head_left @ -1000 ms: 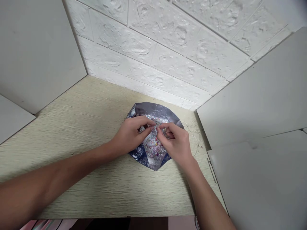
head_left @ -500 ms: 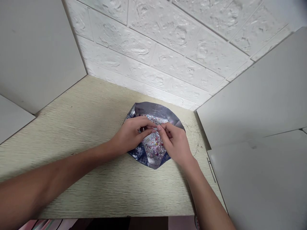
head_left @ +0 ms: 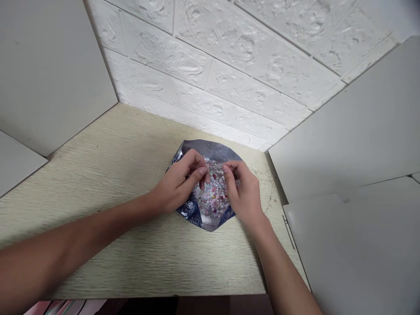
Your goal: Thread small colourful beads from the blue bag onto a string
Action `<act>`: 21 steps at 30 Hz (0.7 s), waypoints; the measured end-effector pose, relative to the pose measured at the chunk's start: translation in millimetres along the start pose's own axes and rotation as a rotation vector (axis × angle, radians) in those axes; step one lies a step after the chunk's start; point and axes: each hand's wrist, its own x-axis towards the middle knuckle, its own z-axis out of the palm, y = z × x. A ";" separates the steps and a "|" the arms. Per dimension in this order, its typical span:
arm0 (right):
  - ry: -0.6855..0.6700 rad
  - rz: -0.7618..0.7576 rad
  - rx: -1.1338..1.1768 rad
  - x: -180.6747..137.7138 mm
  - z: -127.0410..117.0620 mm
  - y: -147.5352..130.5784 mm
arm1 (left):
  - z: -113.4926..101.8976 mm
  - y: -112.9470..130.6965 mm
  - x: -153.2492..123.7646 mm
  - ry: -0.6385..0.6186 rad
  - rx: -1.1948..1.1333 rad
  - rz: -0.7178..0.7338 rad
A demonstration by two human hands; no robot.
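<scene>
An open foil pouch (head_left: 210, 149), silver inside and dark blue with a pattern outside, lies flat on a pale wood-grain desk (head_left: 98, 183). Its middle holds a heap of small white, pink and red beads (head_left: 211, 197). My left hand (head_left: 180, 186) sits over the pouch's left side, fingertips curled at the heap's edge. My right hand (head_left: 243, 190) rests over the right side, with thumb and forefinger close together above the beads. Nothing held shows in either hand, though the fingers could hide something small.
A white brick-textured wall (head_left: 210, 74) rises behind the desk, and pale grey boards (head_left: 341, 122) stand along both sides. Fine threads (head_left: 267, 188) lie to the right of the pouch, and a thin metal strip (head_left: 288, 232) lies near the right board.
My hands have drawn apart from fingertips meeting over the beads, so more of the heap shows between them. The left fingers have lifted and curled, and the pouch has hardly moved.
</scene>
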 end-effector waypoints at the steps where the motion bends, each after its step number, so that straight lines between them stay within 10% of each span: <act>1: -0.004 -0.002 0.001 0.1 0.2 0.4 | 0.6 0.7 -1.3 0.002 -0.054 0.026; 11: 0.043 0.043 -0.088 2.1 2.2 6.0 | -1.4 7.2 -2.0 0.321 0.278 0.334; 17: 0.221 0.029 -0.059 1.5 -0.2 5.0 | -4.6 0.5 -2.0 0.178 0.484 0.355; 21: -0.049 -0.079 0.085 -0.3 -3.0 -3.2 | -4.2 -6.2 2.1 0.091 0.573 0.354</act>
